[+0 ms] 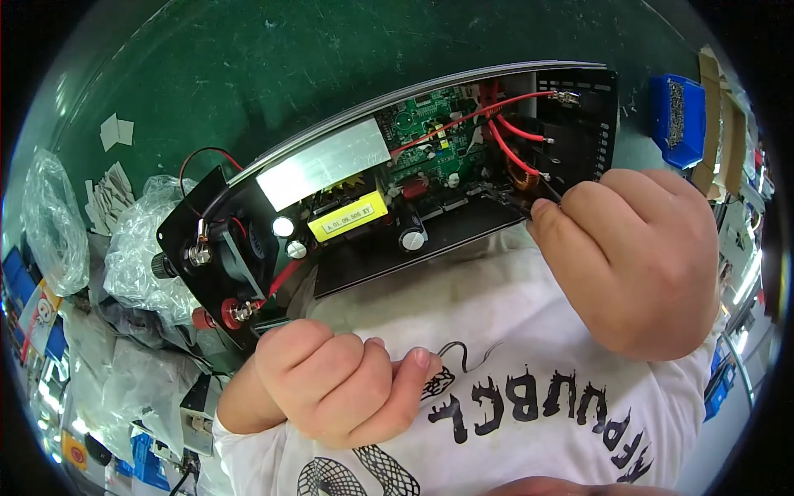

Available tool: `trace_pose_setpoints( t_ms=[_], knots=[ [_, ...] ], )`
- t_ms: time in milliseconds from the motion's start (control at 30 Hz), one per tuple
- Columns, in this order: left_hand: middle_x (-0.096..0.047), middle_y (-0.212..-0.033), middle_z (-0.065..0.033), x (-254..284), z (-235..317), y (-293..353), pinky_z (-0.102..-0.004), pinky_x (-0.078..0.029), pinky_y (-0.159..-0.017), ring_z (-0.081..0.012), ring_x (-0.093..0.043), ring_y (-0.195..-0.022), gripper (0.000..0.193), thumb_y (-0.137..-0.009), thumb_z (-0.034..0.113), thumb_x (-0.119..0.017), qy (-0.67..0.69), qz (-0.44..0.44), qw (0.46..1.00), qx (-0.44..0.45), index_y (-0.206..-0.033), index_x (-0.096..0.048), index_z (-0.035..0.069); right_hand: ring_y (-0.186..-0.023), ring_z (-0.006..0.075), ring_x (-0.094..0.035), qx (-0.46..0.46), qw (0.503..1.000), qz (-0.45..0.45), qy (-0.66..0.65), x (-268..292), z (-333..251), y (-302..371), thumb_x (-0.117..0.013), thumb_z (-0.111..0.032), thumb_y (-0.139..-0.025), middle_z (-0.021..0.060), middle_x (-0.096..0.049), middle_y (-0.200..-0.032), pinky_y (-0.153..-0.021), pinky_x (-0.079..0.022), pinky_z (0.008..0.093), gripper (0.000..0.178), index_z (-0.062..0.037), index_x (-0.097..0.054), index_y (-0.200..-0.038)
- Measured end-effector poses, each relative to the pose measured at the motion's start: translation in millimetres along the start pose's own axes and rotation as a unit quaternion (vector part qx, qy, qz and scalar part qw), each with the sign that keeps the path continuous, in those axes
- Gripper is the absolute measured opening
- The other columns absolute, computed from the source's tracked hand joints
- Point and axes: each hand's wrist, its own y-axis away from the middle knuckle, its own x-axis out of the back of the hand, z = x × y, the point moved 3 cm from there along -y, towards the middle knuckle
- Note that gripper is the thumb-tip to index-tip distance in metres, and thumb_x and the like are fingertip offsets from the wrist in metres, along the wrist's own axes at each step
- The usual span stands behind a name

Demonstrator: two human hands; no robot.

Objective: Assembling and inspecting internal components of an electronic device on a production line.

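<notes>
An opened power inverter (463,223) in a black metal case lies across the front of me, its inside facing up. It shows a green circuit board (422,124), a yellow transformer (347,217), a silver plate (322,164) and round capacitors. Several red wires (517,149) with bare lugs run to the right end panel. My right hand (637,256) is closed at the case's near right corner, thumb and finger pinched; what they grip is hidden. Nearer me, below the left end, my left hand (343,380) is curled closed, and its contents cannot be made out.
A fan (248,252) and a red terminal (230,312) sit at the case's left end. Clear plastic bags (149,256) and pale card pieces (112,194) lie to the left. A blue bin (680,120) of small metal parts stands far right on the green table (331,58).
</notes>
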Motion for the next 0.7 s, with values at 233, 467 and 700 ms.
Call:
trace_pose_setpoints(
  t_ms=[233, 467, 700],
  knots=[
    [-0.05, -0.07, 0.0027, -1.4, 0.9, 1.6, -0.0256, -0.024, -0.049, -0.0104, -0.043, -0.057, 0.023, -0.066, 0.013, -0.079, -0.01, 0.001, 1.0, 0.009, -0.086, -0.068, 0.013, -0.053, 0.0175, -0.049, -0.026, 0.999, 0.026, -0.001, 6.3, -1.1, 5.8, -0.075, -0.006, -0.057, 0.0035, -0.053, -0.066, -0.044, -0.033, 0.0319, 0.022, -0.0002, -0.065, -0.075],
    [-0.051, -0.072, 0.0027, -4.1, 3.1, -0.8, -0.0263, -0.025, -0.05, -0.0107, -0.044, -0.058, 0.023, -0.066, 0.013, -0.078, -0.015, 0.004, 1.0, 0.01, -0.087, -0.069, 0.012, -0.056, 0.0175, -0.053, -0.004, 1.0, -0.003, 0.001, 3.5, 0.5, 6.1, -0.072, -0.01, -0.06, 0.003, -0.056, -0.069, -0.048, -0.037, 0.0318, 0.021, -0.0017, -0.066, -0.079],
    [-0.051, -0.072, 0.0025, -3.7, 3.8, 2.2, -0.0266, -0.024, -0.05, -0.0109, -0.044, -0.058, 0.023, -0.068, 0.012, -0.079, -0.008, 0.012, 1.0, 0.008, -0.088, -0.069, 0.012, -0.061, 0.0178, -0.055, -0.01, 1.0, -0.016, 0.017, -2.2, -1.5, 6.9, -0.069, -0.011, -0.066, 0.0024, -0.055, -0.07, -0.051, -0.04, 0.0318, 0.016, -0.0042, -0.065, -0.08]
  ],
)
